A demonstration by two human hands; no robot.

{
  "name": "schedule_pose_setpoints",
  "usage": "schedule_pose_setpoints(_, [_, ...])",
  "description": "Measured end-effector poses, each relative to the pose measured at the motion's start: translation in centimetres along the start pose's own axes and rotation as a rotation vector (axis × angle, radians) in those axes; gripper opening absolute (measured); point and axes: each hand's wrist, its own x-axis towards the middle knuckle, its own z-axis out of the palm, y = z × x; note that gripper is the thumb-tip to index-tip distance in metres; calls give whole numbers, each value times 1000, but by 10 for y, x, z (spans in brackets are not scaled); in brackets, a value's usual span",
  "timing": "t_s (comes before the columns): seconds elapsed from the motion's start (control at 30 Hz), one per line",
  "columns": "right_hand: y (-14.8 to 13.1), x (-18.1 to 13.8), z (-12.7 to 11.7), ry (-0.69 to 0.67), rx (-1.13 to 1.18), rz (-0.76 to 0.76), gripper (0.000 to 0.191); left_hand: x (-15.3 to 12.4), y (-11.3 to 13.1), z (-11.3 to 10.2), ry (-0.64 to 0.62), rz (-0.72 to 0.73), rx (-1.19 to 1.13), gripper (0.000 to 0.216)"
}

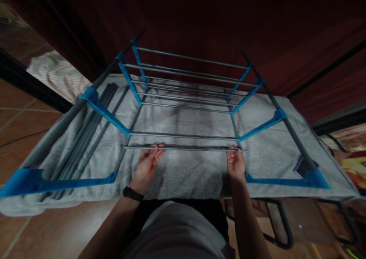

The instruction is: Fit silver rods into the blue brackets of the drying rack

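A rack of grey metal rods and blue plastic side brackets (105, 114) lies on a grey towel (183, 171) spread over a table. Both my hands hold one loose grey rod (185, 148) crosswise just in front of the rack's nearest fitted rod (183, 136). My left hand (147, 163) pinches the rod near its left end, and a black band sits on that wrist. My right hand (236, 163) grips it near the right end, close to a blue bracket (261, 125). The rod's two tips stick out past my hands.
Several spare grey rods (82, 144) lie in a bundle on the towel at the left. Blue brackets (286, 181) lie along the table's front edge on both sides. A dark red wall rises behind. Black metal legs (278, 224) and tiled floor show below.
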Motion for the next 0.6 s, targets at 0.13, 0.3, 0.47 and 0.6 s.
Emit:
schedule_pose_setpoints(0.13, [0,1,-1,-34,-19,11,13,2,-1,0,8,18,14,20])
schedule_pose_setpoints(0.3, [0,2,-2,-53,-40,7,14,3,-3,0,40,31,6,21])
schedule_pose_setpoints(0.47, [-1,1,0,-30,-56,13,7,3,-5,0,56,38,16,27])
schedule_pose_setpoints(0.6, [-2,0,1,-40,-73,16,10,3,-6,-1,61,39,40,25])
